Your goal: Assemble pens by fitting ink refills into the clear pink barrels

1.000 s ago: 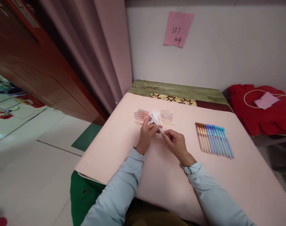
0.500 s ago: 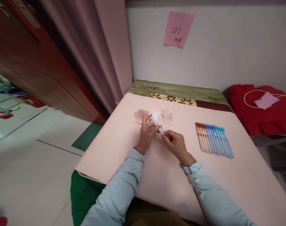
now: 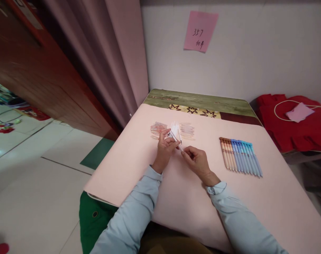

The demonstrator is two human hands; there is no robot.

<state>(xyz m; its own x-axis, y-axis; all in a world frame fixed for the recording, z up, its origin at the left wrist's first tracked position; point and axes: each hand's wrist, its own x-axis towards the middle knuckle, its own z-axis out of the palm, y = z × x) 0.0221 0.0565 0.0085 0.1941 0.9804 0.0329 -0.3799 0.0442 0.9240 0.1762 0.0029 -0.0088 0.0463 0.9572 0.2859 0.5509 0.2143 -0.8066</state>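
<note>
Between my hands runs a slim whitish pen part (image 3: 174,136), slanting down to the right. My left hand (image 3: 164,150) is closed on its upper length. With pinched fingertips, my right hand (image 3: 198,160) grips the lower end. Just beyond the hands lie several thin white refills (image 3: 174,126), partly covered by my left fingers. A small pile of reddish patterned pen pieces (image 3: 158,127) rests left of them, and pale clear-looking pen pieces (image 3: 187,131) lie to the right. Further right is a neat row of pens (image 3: 241,157) with brown and blue tops, their tips toward me.
A pale pink cover (image 3: 118,165) spreads over the table, whose green patterned back edge (image 3: 202,98) shows. Red cloth (image 3: 289,130) with a pink note (image 3: 299,112) and a white cord is at the right. A curtain (image 3: 123,49) and a brown door (image 3: 51,77) stand left.
Almost nothing differs; both hands keep the same hold on the pen part. The view has shifted very slightly.
</note>
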